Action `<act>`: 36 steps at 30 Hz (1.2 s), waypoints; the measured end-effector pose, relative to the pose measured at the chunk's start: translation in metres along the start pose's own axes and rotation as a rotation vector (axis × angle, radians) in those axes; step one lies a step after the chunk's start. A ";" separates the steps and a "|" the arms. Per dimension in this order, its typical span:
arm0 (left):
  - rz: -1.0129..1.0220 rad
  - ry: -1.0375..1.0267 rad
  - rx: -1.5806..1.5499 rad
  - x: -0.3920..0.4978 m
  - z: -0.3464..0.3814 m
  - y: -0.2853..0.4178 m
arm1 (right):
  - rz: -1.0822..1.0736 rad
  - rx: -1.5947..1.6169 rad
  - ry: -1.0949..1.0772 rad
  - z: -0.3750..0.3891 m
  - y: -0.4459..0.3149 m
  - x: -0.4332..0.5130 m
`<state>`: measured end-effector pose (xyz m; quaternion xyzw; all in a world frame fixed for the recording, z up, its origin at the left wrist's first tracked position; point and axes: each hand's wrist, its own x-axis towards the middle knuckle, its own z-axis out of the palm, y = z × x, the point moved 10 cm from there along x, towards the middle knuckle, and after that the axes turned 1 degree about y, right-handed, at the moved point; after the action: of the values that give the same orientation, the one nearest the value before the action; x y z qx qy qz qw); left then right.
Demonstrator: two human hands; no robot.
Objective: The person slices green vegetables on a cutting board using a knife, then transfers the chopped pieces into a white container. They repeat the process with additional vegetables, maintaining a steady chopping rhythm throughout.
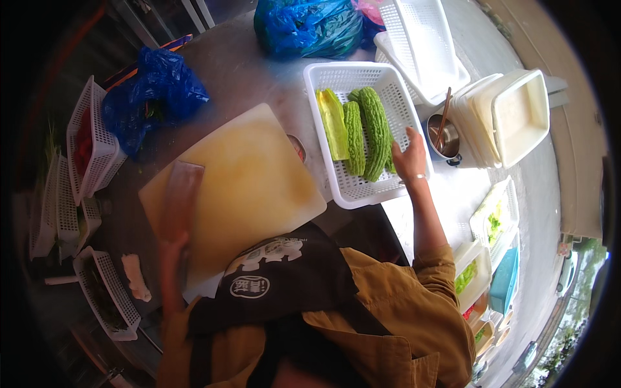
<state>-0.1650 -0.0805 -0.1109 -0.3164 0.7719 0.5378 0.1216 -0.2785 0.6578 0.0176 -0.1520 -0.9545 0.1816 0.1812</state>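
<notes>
My left hand (173,242) is closed around the handle of a cleaver (182,196), blurred, its broad blade over the left part of a yellowed white cutting board (242,169). At the right, my right hand (411,156) reaches into a white perforated plastic basket (342,194), fingers apart, beside the bitter melons. Two whole-looking green bitter melons (373,131) lie lengthwise there, with another partly hidden by the hand. A cut, hollowed yellow-green piece (332,126) rests along the basket's left wall. Whether my fingertips touch a melon is unclear.
Blue plastic bags (310,29) sit at the back. Stacked white baskets (422,48), a metal pot (444,136) with sticks and stacked plastic tubs (519,116) stand right. More baskets (97,140) line the left, near a crumpled cloth (136,276). A round tin (297,148) touches the board's edge.
</notes>
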 end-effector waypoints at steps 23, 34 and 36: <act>0.266 -0.334 1.133 -0.088 0.531 0.293 | 0.659 -0.132 -0.499 0.095 0.023 0.022; 0.366 -0.173 1.148 -0.093 0.540 0.286 | 0.483 -0.025 -0.444 0.086 0.017 0.020; 0.377 -0.127 1.120 -0.098 0.532 0.291 | 0.467 0.044 -0.317 0.075 0.012 0.019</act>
<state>-0.3506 0.5016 -0.0485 -0.0284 0.9722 0.0787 0.2185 -0.3224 0.6534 -0.0466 -0.3335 -0.9060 0.2604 -0.0140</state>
